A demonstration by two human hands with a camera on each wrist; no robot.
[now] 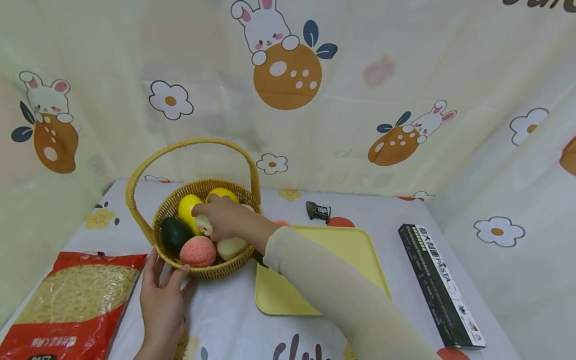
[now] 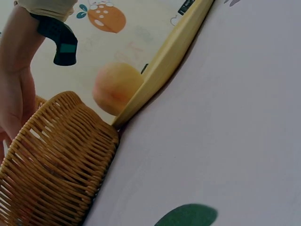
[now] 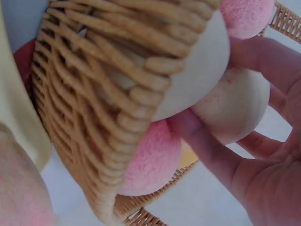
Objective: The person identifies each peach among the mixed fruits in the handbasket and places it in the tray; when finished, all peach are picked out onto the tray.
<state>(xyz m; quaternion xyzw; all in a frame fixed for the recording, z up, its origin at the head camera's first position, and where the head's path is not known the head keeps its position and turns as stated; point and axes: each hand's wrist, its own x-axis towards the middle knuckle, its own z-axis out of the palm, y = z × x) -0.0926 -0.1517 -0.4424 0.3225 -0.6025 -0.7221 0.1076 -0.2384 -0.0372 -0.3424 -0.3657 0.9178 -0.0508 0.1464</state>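
Note:
In the wicker basket [image 1: 216,272], my right hand [image 1: 229,217] grips a pale peach [image 3: 237,106] with pink specks, thumb on one side and fingers on the other. Around it lie a dark green avocado-like fruit [image 1: 175,236], a rough pink round fruit [image 1: 198,251], a yellow lemon-like fruit [image 1: 188,210], another yellow fruit [image 1: 223,193] and a whitish fruit [image 1: 231,248]. My left hand [image 1: 163,305] touches the basket's near outer wall with extended fingers and thumb; its own wrist view does not show it. Beside the basket, a peach [image 2: 116,89] rests on the yellow tray [image 1: 279,300].
A red bag of pasta-like pieces [image 1: 72,300] lies at the left. At the right is a long black pasta box [image 1: 441,285]. A small black packet [image 1: 318,211] sits behind the tray. The basket's tall handle [image 1: 193,142] arches over the fruit.

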